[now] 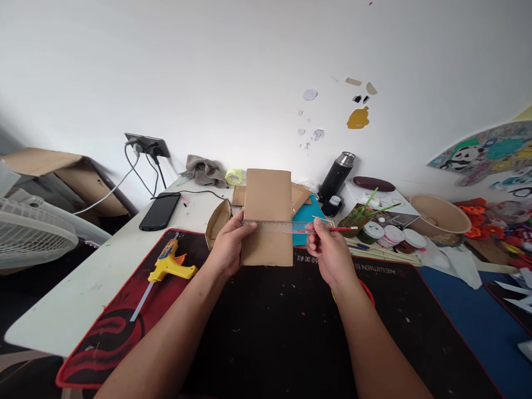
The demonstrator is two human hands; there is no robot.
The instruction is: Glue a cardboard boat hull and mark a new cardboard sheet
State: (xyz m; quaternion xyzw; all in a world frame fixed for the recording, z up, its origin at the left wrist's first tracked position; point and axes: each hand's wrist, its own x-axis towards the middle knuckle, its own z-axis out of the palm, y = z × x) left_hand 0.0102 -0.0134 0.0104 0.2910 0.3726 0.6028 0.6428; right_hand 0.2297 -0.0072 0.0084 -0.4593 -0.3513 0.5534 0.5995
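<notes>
A brown cardboard piece (268, 194) stands raised in front of me, held at its left edge by my left hand (228, 244). Across its face lies a clear plastic ruler (278, 227), its left end pinned under my left thumb. My right hand (330, 249) is closed at the ruler's right end, with a red pencil (343, 229) between the fingers, its end pointing right. The pencil's tip is hard to make out. Behind the cardboard lie more cardboard scraps (302, 197) and a blue sheet (316, 209).
Left on the black-and-red desk mat (257, 332) lies a yellow glue gun (170, 263). Beyond it are a phone (160, 211) and a curved cardboard piece (218, 221). A black thermos (336, 176), paint jars (373, 231) and a beige bowl (440, 213) stand right; a fan (37, 230) is far left.
</notes>
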